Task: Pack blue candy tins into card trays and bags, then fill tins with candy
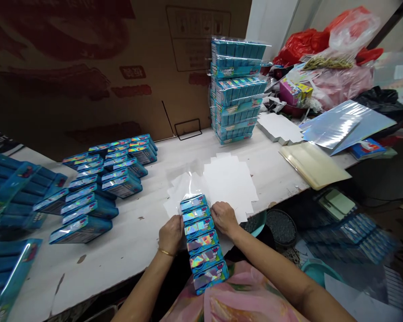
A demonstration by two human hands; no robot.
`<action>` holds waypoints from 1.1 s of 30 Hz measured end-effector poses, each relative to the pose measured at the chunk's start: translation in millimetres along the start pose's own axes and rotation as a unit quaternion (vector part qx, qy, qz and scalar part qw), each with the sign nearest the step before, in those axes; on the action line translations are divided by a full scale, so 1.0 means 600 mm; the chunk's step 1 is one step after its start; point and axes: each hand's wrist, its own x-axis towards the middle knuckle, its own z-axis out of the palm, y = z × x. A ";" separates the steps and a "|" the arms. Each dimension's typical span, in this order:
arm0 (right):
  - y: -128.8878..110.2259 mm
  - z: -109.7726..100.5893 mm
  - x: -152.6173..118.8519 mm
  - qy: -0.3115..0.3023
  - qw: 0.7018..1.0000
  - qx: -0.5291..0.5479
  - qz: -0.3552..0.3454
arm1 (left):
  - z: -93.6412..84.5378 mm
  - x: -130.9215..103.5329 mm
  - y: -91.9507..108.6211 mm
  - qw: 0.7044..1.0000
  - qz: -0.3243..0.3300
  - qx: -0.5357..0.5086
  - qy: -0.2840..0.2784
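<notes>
A row of several small blue boxes [203, 243] with shiny printed tops runs from the table's front edge toward my body. My left hand [171, 233] is closed at the left side of the row, near its far end. On the opposite side my right hand [224, 218] grips it, fingers bent against the boxes. Clear plastic film [190, 183] stands out beyond the far end; how far it wraps the row I cannot tell. Just past my hands lie white cut-out card sheets [230, 181].
Loose blue boxes [87, 203] stand in groups on the left of the white table [147, 241]. Film-wrapped packs [237, 91] are stacked at the back before a large cardboard box [97, 67]. Plastic sheets [345, 125] and red bags [304, 47] lie right.
</notes>
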 end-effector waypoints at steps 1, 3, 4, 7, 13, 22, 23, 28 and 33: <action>0.000 0.000 -0.006 0.002 1.000 0.004 -0.005 | 0.001 -0.006 0.000 1.000 0.011 -0.005 -0.002; -0.001 0.002 -0.015 0.004 1.000 0.011 0.001 | 0.002 -0.015 0.000 1.000 0.017 -0.008 0.000; -0.002 0.002 -0.018 0.005 1.000 0.015 0.014 | 0.002 -0.017 0.000 1.000 0.013 -0.007 0.003; -0.003 -0.003 -0.014 0.023 0.997 0.040 0.058 | 0.000 -0.014 0.001 1.000 0.000 0.003 0.029; 0.003 -0.035 0.022 0.103 0.993 0.015 -0.062 | -0.021 0.009 0.005 0.983 0.034 0.031 0.177; 0.023 -0.034 -0.040 0.154 0.963 -0.004 -0.223 | -0.019 -0.054 0.000 0.955 0.192 -0.038 0.222; 0.021 -0.028 -0.046 0.155 0.967 -0.001 -0.200 | -0.015 -0.058 0.001 0.955 0.188 -0.043 0.227; 0.007 -0.002 -0.039 0.116 0.991 -0.026 -0.066 | 0.003 -0.051 0.002 0.965 0.131 -0.061 0.220; 0.004 -0.001 -0.034 0.090 0.991 -0.061 -0.072 | 0.008 -0.045 -0.003 0.974 0.122 0.006 0.193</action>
